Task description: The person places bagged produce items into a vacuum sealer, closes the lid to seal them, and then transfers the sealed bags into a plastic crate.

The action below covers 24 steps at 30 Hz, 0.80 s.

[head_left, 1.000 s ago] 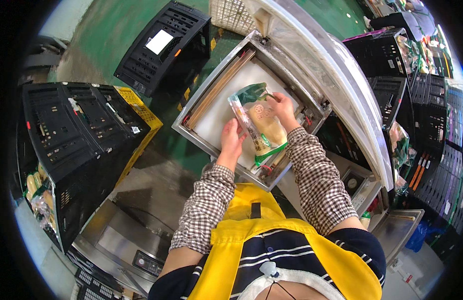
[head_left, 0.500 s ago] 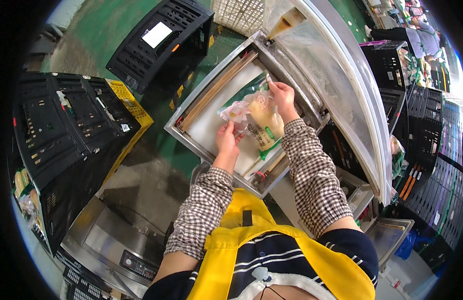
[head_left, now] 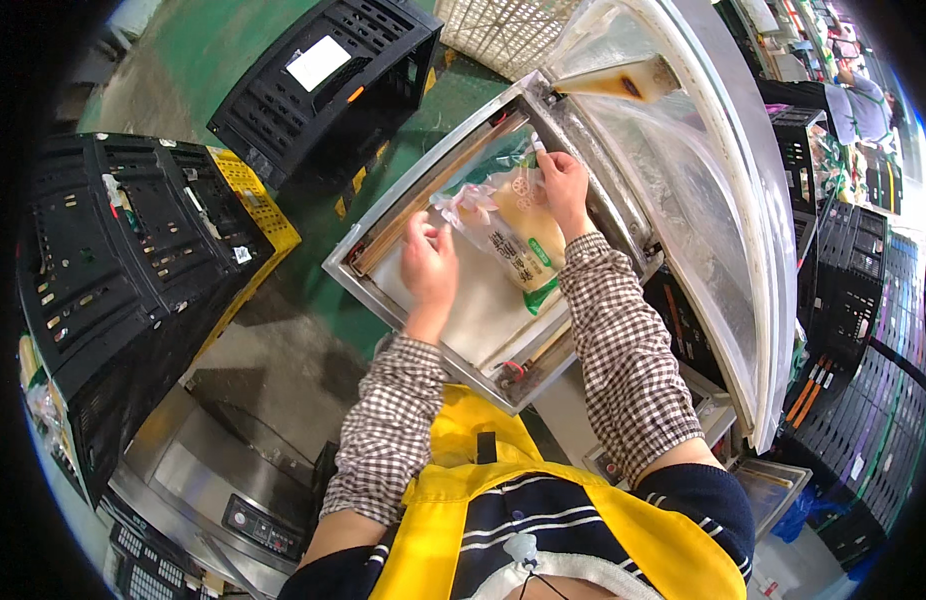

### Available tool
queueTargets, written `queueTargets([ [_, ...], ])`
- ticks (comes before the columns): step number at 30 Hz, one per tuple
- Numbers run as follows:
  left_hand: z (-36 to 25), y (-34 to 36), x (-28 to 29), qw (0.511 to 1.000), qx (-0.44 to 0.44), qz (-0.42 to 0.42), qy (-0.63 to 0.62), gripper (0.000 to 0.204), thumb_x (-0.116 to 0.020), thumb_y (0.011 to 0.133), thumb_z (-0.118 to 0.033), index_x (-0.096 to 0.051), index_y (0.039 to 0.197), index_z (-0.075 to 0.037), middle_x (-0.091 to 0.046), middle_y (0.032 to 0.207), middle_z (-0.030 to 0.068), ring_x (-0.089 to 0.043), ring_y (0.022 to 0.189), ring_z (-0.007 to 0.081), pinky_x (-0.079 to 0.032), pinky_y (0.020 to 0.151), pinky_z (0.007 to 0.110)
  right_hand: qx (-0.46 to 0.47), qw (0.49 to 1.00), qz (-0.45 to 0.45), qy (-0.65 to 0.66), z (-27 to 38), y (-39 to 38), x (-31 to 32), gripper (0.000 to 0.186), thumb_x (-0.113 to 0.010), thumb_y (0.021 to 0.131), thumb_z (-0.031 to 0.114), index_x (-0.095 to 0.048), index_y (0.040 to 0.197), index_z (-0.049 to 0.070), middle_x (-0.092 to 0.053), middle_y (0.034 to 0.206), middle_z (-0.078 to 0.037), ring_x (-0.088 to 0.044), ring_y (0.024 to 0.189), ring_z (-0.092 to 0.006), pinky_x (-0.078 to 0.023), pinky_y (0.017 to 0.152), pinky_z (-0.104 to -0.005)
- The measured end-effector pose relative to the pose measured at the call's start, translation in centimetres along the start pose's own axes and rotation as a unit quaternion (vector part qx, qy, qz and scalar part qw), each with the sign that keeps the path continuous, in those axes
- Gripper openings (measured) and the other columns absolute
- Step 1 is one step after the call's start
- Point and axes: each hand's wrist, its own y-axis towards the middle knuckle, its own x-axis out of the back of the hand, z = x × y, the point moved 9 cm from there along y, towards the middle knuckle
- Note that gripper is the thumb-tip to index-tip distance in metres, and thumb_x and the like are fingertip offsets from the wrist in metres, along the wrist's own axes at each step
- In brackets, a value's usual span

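A clear and green plastic food bag [head_left: 523, 235] with pale yellow contents lies tilted over the white bed of a metal vacuum sealer [head_left: 463, 345]. My right hand [head_left: 565, 190] pinches the bag's upper right corner between thumb and fingers. Beside the bag's crumpled, open left edge, my left hand [head_left: 429, 270] is raised with loosely bent fingers, apart from the plastic and holding nothing. A wooden strip runs along the far left side of the chamber. The sealer's clear domed lid [head_left: 703, 190] stands raised on the right.
A black crate [head_left: 313, 90] with a white label stands beyond the sealer. More black crates [head_left: 133, 240] and a yellow one [head_left: 253, 200] are at the left. A steel machine with a control panel [head_left: 263, 525] sits lower left. Crates are stacked at the right, where another person [head_left: 858, 110] is.
My left hand has let go of the bag's edge and moved left and slightly up. My right hand still holds the corner, and the bag now lies a little flatter.
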Motion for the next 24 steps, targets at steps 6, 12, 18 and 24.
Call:
queueTargets([
  [6, 0.0, 4.6, 1.6, 0.917, -0.145, 0.142, 0.345, 0.014, -0.061, 0.083, -0.021, -0.057, 0.089, -0.009, -0.061, 0.081, 0.0096, -0.063, 0.072, 0.0322, -0.051, 0.059, 0.043, 0.007, 1.0, 0.013, 0.0, 0.7, -0.3, -0.3, 0.029, -0.066, 0.085, 0.027, -0.068, 0.083, -0.002, -0.063, 0.065, -0.003, -0.054, 0.058, -0.0096, -0.044, 0.056, -0.0275],
  [12, -1.4, 5.2, 1.3, 0.89, -0.274, 0.212, 0.297, 0.009, -0.06, 0.08, -0.016, -0.057, 0.075, -0.01, -0.062, 0.077, 0.0098, -0.064, 0.067, 0.0319, -0.051, 0.057, 0.045, 0.018, 1.0, 0.009, 0.002, 0.6, 0.0, -0.4, 0.028, -0.066, 0.086, 0.027, -0.068, 0.083, -0.001, -0.061, 0.065, -0.001, -0.051, 0.058, -0.0086, -0.042, 0.055, -0.0265],
  [18, -1.2, 4.8, 0.7, 0.872, -0.324, 0.2, 0.307, 0.006, -0.058, 0.076, -0.012, -0.056, 0.071, -0.009, -0.061, 0.071, 0.0097, -0.063, 0.062, 0.0306, -0.049, 0.052, 0.042, 0.023, 1.0, 0.017, 0.012, 0.1, 0.3, -0.4, 0.029, -0.067, 0.085, 0.026, -0.068, 0.083, -0.003, -0.063, 0.066, -0.003, -0.053, 0.06, -0.0091, -0.044, 0.057, -0.0282],
  [24, -2.9, 6.2, 3.5, 0.911, -0.288, 0.083, 0.283, 0.009, -0.056, 0.079, -0.013, -0.053, 0.071, -0.009, -0.059, 0.068, 0.0112, -0.061, 0.059, 0.0314, -0.048, 0.05, 0.043, 0.013, 0.998, 0.035, 0.053, 0.0, 0.2, -0.7, 0.025, -0.066, 0.088, 0.024, -0.068, 0.085, -0.001, -0.061, 0.068, 0.001, -0.049, 0.06, -0.0047, -0.039, 0.055, -0.022],
])
